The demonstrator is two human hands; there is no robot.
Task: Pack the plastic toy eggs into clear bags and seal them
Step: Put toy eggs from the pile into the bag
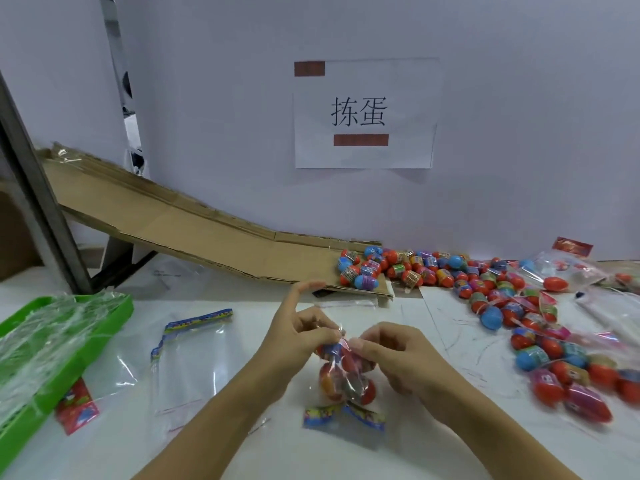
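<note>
Midway through one bag, with most of the job ahead. Filled bag [343,379] near the middle of the table's [433,452] near edge, holding a few eggs, apparently three or four though blur hides the count; printed header strip toward the near edge, mouth bunched at the far end. Left hand [301,336] pinching that gathered mouth between thumb and curled fingers, index finger raised free. Right hand [398,355] pinching the same neck from the other side, fingers curled. Sealing seemingly under way, not finished. Still to pack: a large loose pile of eggs [450,275] spread from the foot of the cardboard ramp [194,230] at the far edge down along the right edge. Empty flat bag [194,355] lying left of the hands, ready. Green tray [62,344] at the left edge, heaped with more clear plastic.
</note>
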